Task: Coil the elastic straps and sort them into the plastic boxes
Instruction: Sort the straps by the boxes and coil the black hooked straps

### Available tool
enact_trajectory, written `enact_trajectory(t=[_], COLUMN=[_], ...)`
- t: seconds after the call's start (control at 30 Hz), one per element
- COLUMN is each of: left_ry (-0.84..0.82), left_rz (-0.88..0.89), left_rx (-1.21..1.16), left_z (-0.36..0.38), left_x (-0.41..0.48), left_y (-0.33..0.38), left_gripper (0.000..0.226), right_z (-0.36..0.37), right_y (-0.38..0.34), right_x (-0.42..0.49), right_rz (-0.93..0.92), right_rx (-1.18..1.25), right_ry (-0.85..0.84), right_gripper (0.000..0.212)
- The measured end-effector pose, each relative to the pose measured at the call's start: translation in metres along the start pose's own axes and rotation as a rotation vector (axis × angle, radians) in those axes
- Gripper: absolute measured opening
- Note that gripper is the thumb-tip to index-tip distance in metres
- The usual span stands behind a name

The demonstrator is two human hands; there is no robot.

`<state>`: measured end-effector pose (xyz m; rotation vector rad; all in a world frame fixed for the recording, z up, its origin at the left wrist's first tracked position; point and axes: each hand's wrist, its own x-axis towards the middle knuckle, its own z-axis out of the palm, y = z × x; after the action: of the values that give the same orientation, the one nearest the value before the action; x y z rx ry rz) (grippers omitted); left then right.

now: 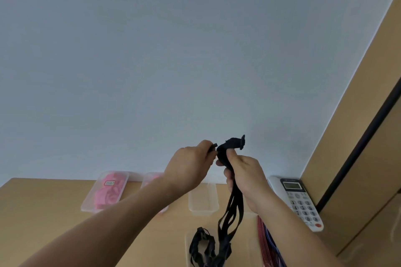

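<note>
View: head camera, the only view.
Left hand [191, 165]: raised above the desk [43, 212]; its fingers [206, 145] pinch one short end of the black elastic strap [234, 208].
Right hand [245, 176]: fingers [232, 155] curled round the bunched strap just below its top.
Strap position: held in the air between both hands, with a buckle [242, 142] at the top. Long loops hang down toward the near clear box [187, 245], where more black straps [201, 243] lie.
Step in hand: judged as the start of coiling; most of the length is still loose.
Next move: calls for winding the hanging loops into a tight bundle without snagging the straps below, then choosing a box.
Sorting targets: pink-strap box [106, 191] at far left; empty clear box [202, 201] behind the hands.
Nearby: red striped straps [261, 230]; telephone [301, 199].
</note>
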<state>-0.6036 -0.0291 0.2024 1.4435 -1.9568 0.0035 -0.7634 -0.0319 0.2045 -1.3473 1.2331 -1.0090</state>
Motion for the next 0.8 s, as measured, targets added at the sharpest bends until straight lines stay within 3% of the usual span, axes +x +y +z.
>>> enact_trajectory(t=[0.07, 0.13, 0.23, 0.3, 0.43, 0.53, 0.67, 0.8], left_ry=[0.13, 0.207, 0.23, 0.166, -0.197, -0.405, -0.41, -0.234], left_rz=[0.259, 0.482, 0.593, 0.504, -0.188, -0.426, -0.346, -0.258], left_rx=[0.231, 0.336, 0.382, 0.225, -0.584, -0.974, -1.058, -0.632], left_z=[0.0, 0.001, 0.006, 0.013, 0.006, -0.004, -0.008, -0.009], left_x=[0.0, -0.004, -0.007, -0.01, -0.011, -0.005, -0.005, -0.005], left_y=[-0.005, -0.009, -0.015, -0.013, -0.002, -0.003, -0.004, -0.001], left_gripper=[0.006, 0.017, 0.026, 0.032, 0.039, 0.031, 0.023, 0.024], right_z=[0.001, 0.003, 0.005, 0.005, -0.003, -0.006, -0.004, -0.001], right_y=[0.0, -0.001, -0.001, 0.002, 0.004, 0.004, 0.003, -0.004], right_x=[-0.002, -0.003, -0.002, -0.001, 0.002, 0.003, 0.003, 0.003], right_rz=[0.068, 0.121, 0.161, 0.122, 0.019, -0.032, -0.037, 0.045], right_rx=[0.182, 0.33, 0.397, 0.359, 0.422, 0.386, 0.352, 0.241], right_ry=[-0.069, -0.137, -0.08, -0.002, -0.008, -0.089, -0.117, -0.018], right_gripper=[0.043, 0.047, 0.049, 0.045, 0.041, 0.05, 0.065, 0.048])
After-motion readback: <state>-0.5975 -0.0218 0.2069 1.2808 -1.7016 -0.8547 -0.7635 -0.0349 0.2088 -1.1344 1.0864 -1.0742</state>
